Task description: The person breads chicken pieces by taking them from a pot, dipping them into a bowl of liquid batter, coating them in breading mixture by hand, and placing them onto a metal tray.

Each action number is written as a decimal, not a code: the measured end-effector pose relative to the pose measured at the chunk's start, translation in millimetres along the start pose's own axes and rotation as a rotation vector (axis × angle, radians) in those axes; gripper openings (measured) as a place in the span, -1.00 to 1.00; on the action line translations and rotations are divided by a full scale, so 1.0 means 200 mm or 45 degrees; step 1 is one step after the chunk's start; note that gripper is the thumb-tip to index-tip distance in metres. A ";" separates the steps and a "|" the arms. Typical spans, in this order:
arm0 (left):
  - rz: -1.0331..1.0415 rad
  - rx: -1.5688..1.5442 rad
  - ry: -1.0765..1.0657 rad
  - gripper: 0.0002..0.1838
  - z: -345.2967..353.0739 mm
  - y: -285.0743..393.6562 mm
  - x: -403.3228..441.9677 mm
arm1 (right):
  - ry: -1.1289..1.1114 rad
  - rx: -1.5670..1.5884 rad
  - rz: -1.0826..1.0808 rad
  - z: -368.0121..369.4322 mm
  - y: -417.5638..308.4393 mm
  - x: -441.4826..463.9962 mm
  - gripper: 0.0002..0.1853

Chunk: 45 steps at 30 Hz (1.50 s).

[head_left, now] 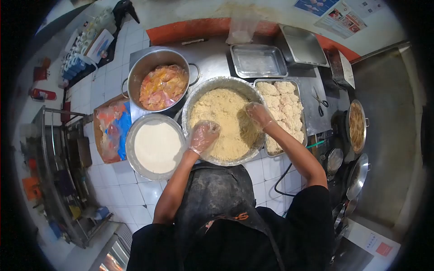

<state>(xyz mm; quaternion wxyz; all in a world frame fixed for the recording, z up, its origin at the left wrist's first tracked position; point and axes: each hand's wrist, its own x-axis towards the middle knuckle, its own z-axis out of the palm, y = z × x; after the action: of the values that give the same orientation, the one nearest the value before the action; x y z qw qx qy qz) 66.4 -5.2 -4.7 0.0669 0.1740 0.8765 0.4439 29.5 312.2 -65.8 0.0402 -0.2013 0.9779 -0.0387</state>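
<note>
A large metal basin (195, 152) of pale yellow breading crumbs (230, 131) stands in front of me. My left hand (205, 135), in a clear plastic glove, is over the crumbs at the basin's left side, its fingers curled inward. At the right side of the same basin, my right hand (258, 115) is gloved too and closed, just inside the rim. What either hand grips, if anything, is hidden. A tray (303, 124) of breaded pieces (285, 106) lies just right of the basin. To the left sits a bowl of white flour-like powder (157, 147).
A deep pot (135, 81) of raw marinated meat (163, 87) stands at the upper left. Behind the basin are a shallow metal tray (258, 60) and a deeper metal pan (304, 45). Scissors (321, 103) lie at the right. A cardboard box (99, 135) with plastic bags is at the left.
</note>
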 end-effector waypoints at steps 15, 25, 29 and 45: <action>0.278 0.231 0.122 -0.74 0.01 0.08 0.15 | 0.242 2.050 0.636 -0.14 -0.42 -0.11 -0.59; 0.501 0.241 0.526 -0.82 -0.57 0.06 0.00 | 0.616 3.306 0.806 -0.37 -0.89 0.15 -0.73; -0.133 -0.491 0.281 -0.78 -0.99 -0.17 -0.41 | 0.688 3.043 0.689 -0.72 -1.10 0.31 -0.74; -0.544 -0.977 0.871 -0.65 -1.41 -0.48 -1.29 | -0.032 1.606 -0.071 -0.45 -2.83 1.36 -0.10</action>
<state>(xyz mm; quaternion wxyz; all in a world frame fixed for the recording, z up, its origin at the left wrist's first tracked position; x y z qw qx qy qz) 206.4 -363.6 77.2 -0.0743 -0.1984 0.6395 0.7391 -7.4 -309.0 57.5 0.1618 -0.1645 0.7608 -0.6066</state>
